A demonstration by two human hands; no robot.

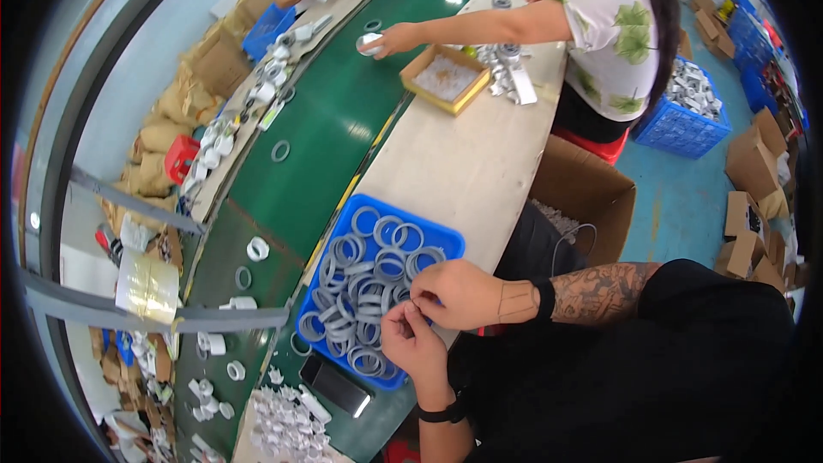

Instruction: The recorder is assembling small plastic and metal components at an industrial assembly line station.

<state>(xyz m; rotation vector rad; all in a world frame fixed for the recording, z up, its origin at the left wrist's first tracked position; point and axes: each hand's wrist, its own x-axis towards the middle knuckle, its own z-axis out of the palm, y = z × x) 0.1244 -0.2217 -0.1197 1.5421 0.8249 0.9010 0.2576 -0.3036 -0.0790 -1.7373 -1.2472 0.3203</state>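
Nearest the camera is the person's black shirt (pixel 609 386), and both forearms extend from it to the edge of a blue tray (pixel 452 243) on that side. The left hand (pixel 416 349) and right hand (pixel 463 293) meet above this edge, near enough to work as a pair. Their fingers are bent and narrow, tips almost together; whether anything small is pinched between them, I cannot tell. Grey rings (pixel 370 310) lie loose and overlapping inside the tray, its raised walls presumably keeping them from rolling off. The tray stands close to the person, which would shorten the reach. A dark phone (pixel 333 386) lies just outside the tray's lower edge, apart from the rings, with a heap of white parts (pixel 287 429) beyond it. Farther off, a co-worker's hand (pixel 397 39) holds a white piece (pixel 369 45) over the green belt (pixel 321 141).
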